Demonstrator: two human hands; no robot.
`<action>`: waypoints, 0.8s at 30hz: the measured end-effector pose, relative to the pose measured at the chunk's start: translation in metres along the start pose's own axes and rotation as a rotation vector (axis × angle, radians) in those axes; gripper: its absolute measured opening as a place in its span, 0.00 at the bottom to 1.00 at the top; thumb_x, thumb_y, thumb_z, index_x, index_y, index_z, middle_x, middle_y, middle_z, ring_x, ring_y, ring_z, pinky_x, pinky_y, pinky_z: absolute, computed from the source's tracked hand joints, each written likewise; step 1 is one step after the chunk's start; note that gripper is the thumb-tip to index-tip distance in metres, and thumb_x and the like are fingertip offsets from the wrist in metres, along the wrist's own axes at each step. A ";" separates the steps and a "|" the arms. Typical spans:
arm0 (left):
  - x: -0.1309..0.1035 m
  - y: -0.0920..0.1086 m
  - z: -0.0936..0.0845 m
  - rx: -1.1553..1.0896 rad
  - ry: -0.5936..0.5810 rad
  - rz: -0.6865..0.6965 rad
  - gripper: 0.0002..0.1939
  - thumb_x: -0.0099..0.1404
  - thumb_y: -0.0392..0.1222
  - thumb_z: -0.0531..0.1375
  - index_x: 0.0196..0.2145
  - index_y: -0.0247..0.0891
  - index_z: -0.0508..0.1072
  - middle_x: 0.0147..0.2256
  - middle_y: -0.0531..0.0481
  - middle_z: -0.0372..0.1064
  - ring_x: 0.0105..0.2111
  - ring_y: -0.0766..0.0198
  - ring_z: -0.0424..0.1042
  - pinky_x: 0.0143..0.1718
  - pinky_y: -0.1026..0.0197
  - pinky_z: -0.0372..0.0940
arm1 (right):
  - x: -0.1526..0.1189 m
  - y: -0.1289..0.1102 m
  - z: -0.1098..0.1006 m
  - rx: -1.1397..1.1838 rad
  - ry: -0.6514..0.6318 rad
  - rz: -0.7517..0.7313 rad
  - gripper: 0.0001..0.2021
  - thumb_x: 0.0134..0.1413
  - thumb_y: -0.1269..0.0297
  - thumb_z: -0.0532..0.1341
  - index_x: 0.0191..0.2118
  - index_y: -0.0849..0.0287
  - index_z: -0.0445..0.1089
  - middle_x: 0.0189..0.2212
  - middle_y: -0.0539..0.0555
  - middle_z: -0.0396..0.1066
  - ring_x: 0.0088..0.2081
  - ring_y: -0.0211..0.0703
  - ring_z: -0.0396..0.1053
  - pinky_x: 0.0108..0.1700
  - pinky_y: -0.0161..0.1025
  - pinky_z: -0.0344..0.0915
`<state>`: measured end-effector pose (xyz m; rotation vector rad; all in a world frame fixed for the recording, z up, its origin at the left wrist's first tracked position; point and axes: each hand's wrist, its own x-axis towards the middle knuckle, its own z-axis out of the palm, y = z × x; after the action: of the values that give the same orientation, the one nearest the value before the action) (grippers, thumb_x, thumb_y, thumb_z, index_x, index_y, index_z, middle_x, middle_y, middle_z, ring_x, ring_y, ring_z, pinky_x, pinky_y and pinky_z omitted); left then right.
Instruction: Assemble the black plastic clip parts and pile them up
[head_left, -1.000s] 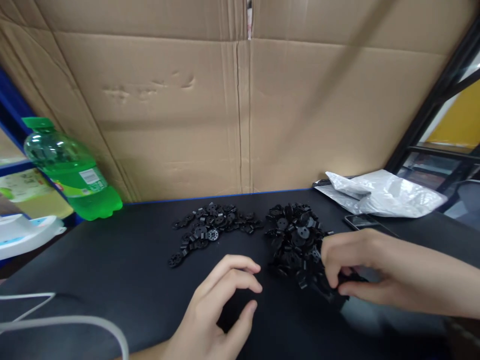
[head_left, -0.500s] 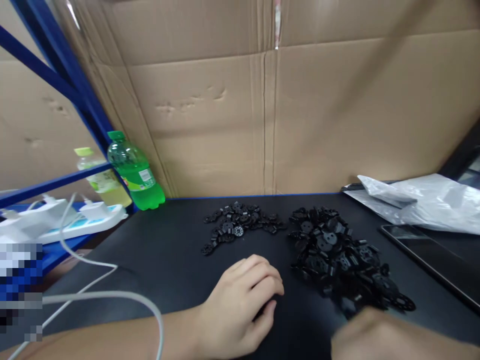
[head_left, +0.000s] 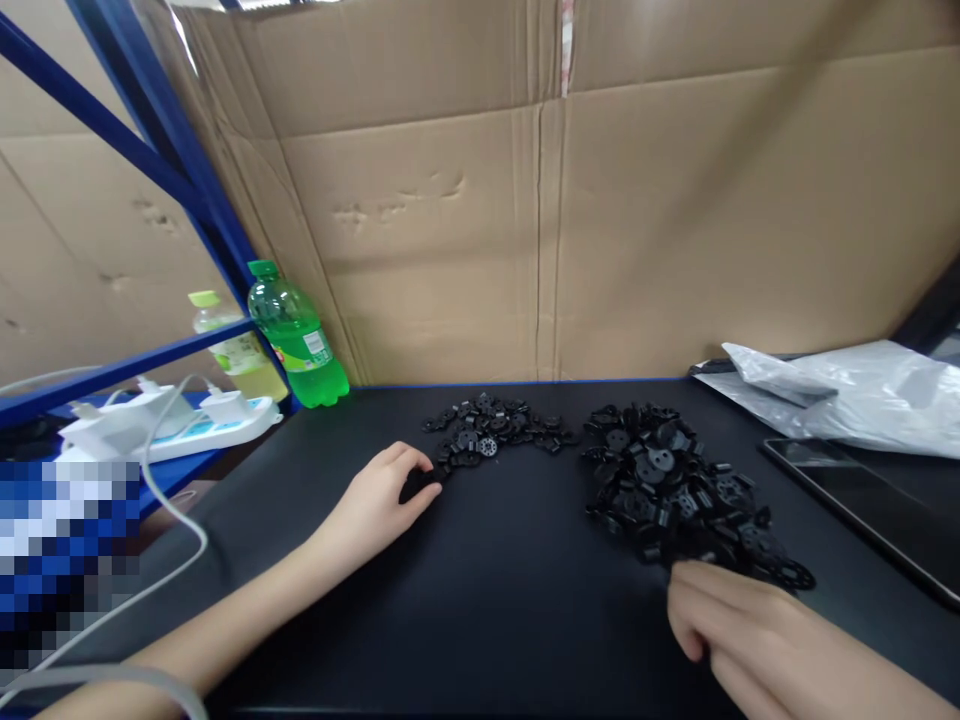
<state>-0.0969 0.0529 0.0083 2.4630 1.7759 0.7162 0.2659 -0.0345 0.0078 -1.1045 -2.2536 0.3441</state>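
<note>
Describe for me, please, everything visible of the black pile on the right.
The right-hand pile is a loose heap of small, black, plastic-looking parts: round discs, some pierced with holes, jumbled at varied angles. It lies on the black tabletop, its near end trailing rightward. The right hand overlaps its near edge in view; contact is unclear.

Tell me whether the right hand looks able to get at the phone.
Probably yes: the phone lies largely uncovered, and bare tabletop leads to it from the right hand, past the near end of the bigger black pile.
</note>
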 end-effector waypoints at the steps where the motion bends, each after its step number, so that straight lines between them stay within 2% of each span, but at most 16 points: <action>1: -0.002 0.003 -0.002 -0.012 -0.003 -0.010 0.08 0.61 0.43 0.59 0.35 0.37 0.74 0.34 0.46 0.74 0.32 0.54 0.75 0.35 0.55 0.71 | -0.002 -0.005 -0.001 0.013 -0.016 0.003 0.11 0.53 0.73 0.54 0.27 0.52 0.68 0.23 0.47 0.74 0.22 0.38 0.71 0.26 0.29 0.69; 3: -0.010 0.016 -0.008 -0.031 -0.004 -0.026 0.08 0.61 0.42 0.59 0.37 0.37 0.74 0.29 0.49 0.73 0.28 0.57 0.74 0.31 0.58 0.70 | -0.008 -0.014 -0.002 0.040 0.000 0.035 0.10 0.55 0.74 0.52 0.30 0.53 0.67 0.26 0.49 0.74 0.25 0.39 0.73 0.29 0.30 0.70; 6: -0.032 0.052 -0.016 -0.143 -0.016 0.001 0.08 0.62 0.42 0.60 0.40 0.40 0.74 0.26 0.54 0.72 0.24 0.62 0.73 0.28 0.63 0.69 | -0.016 -0.027 0.007 0.136 0.059 0.129 0.08 0.59 0.71 0.53 0.33 0.53 0.66 0.25 0.48 0.72 0.24 0.39 0.72 0.28 0.29 0.68; 8: -0.048 0.085 -0.015 -0.473 0.008 0.061 0.08 0.62 0.39 0.60 0.40 0.41 0.75 0.29 0.54 0.72 0.26 0.64 0.73 0.28 0.66 0.70 | -0.017 -0.035 0.020 0.255 0.073 0.210 0.07 0.61 0.67 0.54 0.39 0.53 0.68 0.26 0.48 0.72 0.26 0.39 0.72 0.29 0.30 0.68; 11: -0.061 0.131 -0.003 -0.629 0.103 0.133 0.14 0.58 0.30 0.61 0.41 0.40 0.77 0.28 0.54 0.68 0.27 0.65 0.71 0.30 0.66 0.68 | -0.011 -0.046 0.041 0.526 0.059 0.257 0.15 0.65 0.59 0.53 0.55 0.52 0.65 0.30 0.50 0.72 0.29 0.41 0.71 0.33 0.34 0.69; 13: -0.063 0.151 0.008 -0.721 0.135 0.144 0.15 0.56 0.25 0.60 0.39 0.38 0.79 0.27 0.53 0.67 0.26 0.66 0.70 0.29 0.67 0.67 | -0.007 -0.051 0.049 0.709 0.029 0.313 0.23 0.68 0.53 0.49 0.63 0.53 0.58 0.37 0.53 0.73 0.31 0.42 0.70 0.36 0.37 0.70; 15: -0.062 0.160 0.015 -0.812 0.120 0.176 0.14 0.56 0.24 0.60 0.38 0.36 0.80 0.26 0.53 0.67 0.26 0.66 0.69 0.28 0.67 0.67 | -0.003 -0.053 0.052 0.801 -0.008 0.393 0.27 0.67 0.48 0.49 0.66 0.53 0.55 0.49 0.58 0.71 0.37 0.44 0.70 0.42 0.41 0.69; 17: -0.061 0.160 0.018 -0.860 0.106 0.204 0.14 0.57 0.24 0.62 0.38 0.35 0.81 0.26 0.52 0.69 0.26 0.66 0.70 0.29 0.67 0.68 | -0.001 -0.053 0.050 0.829 -0.060 0.428 0.26 0.66 0.45 0.51 0.63 0.52 0.61 0.54 0.58 0.68 0.43 0.46 0.68 0.46 0.42 0.68; 20: -0.060 0.154 0.018 -0.908 0.123 0.166 0.16 0.56 0.23 0.65 0.38 0.38 0.82 0.34 0.49 0.73 0.30 0.65 0.73 0.32 0.67 0.69 | 0.000 -0.053 0.047 0.874 -0.111 0.417 0.24 0.66 0.44 0.52 0.58 0.51 0.68 0.42 0.54 0.71 0.41 0.45 0.67 0.47 0.42 0.67; 22: -0.060 0.150 0.018 -0.981 0.147 0.125 0.16 0.54 0.24 0.68 0.37 0.41 0.82 0.38 0.49 0.76 0.33 0.64 0.75 0.36 0.67 0.71 | 0.001 -0.054 0.048 0.907 -0.088 0.457 0.28 0.65 0.41 0.51 0.60 0.52 0.67 0.36 0.53 0.71 0.37 0.45 0.67 0.45 0.42 0.67; 24: -0.060 0.150 0.020 -1.056 0.172 0.105 0.16 0.52 0.26 0.71 0.36 0.43 0.82 0.37 0.51 0.77 0.34 0.63 0.76 0.38 0.67 0.71 | 0.003 -0.056 0.053 0.955 -0.043 0.503 0.32 0.64 0.38 0.49 0.64 0.52 0.63 0.34 0.54 0.72 0.35 0.45 0.68 0.42 0.44 0.69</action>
<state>0.0298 -0.0491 0.0116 1.7691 0.8682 1.4229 0.1966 -0.0660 -0.0061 -1.0667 -1.4575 1.4622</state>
